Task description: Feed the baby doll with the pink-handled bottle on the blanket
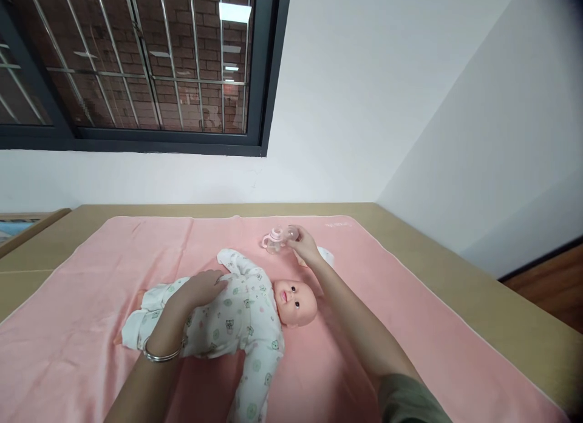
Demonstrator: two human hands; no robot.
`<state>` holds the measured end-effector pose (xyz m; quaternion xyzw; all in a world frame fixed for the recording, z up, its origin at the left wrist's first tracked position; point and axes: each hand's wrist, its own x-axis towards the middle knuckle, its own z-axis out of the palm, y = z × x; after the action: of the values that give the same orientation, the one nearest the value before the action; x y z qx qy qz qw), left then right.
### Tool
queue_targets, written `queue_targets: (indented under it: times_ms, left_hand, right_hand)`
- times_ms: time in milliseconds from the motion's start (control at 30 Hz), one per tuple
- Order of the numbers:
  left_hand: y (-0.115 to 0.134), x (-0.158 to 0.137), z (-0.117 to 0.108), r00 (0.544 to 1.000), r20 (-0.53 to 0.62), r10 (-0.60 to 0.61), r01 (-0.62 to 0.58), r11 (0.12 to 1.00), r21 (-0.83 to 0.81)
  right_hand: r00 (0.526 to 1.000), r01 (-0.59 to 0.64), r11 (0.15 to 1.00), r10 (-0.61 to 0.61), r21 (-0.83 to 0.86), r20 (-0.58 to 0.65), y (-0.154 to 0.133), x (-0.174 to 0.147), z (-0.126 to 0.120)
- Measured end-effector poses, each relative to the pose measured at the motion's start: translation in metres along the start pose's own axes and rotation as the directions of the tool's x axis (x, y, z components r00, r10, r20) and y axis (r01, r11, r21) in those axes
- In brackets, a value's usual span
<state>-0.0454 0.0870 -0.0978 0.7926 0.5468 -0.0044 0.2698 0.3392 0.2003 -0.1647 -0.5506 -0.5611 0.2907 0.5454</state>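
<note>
A baby doll point(246, 314) in a white patterned sleepsuit lies on its back on a pink blanket point(91, 271), head to the right. My left hand point(200, 287) rests flat on the doll's belly, a silver bangle on the wrist. My right hand point(304, 246) reaches beyond the doll's head, its fingers closed on the top of a clear baby bottle point(279, 239) with a pink collar that lies on the blanket.
The blanket covers a tan table point(455, 271) set against a white wall. A small white cloth point(327, 255) lies just right of my right hand. A barred window point(136, 65) is above left. Wooden floor point(546, 289) shows at the right.
</note>
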Motion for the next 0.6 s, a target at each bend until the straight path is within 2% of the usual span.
queue_targets:
  times_ms: [33, 100, 200, 267, 500, 600]
  left_hand:
    - [0.000, 0.000, -0.001, 1.000, 0.007, 0.001, -0.001, 1.000, 0.002]
    - [0.001, 0.000, -0.002, 1.000, 0.016, 0.003, -0.003, 1.000, 0.004]
    - [0.001, 0.000, -0.004, 1.000, 0.019, 0.007, -0.007, 1.000, -0.005]
    - [0.000, 0.000, -0.005, 1.000, 0.022, 0.011, -0.010, 1.000, -0.018]
    - [0.000, -0.002, -0.006, 0.999, 0.033, 0.002, -0.001, 0.999, -0.032]
    - [0.000, -0.003, -0.006, 0.999, 0.036, 0.003, -0.002, 0.999, -0.033]
  right_hand:
    - [0.996, -0.040, 0.999, 0.039, 0.013, 0.079, 0.004, -0.007, -0.001]
    - [0.978, -0.083, 0.994, 0.095, -0.070, 0.186, 0.012, -0.021, 0.000]
    - [0.964, -0.093, 0.958, 0.155, -0.272, 0.216, 0.019, -0.036, 0.004]
    - [0.958, -0.105, 0.938, 0.185, -0.330, 0.220, 0.021, -0.043, 0.007]
    - [0.952, -0.112, 0.929, 0.202, -0.354, 0.231, 0.025, -0.050, 0.015]
    - [0.965, -0.143, 0.963, 0.187, -0.228, 0.184, 0.022, -0.051, 0.010]
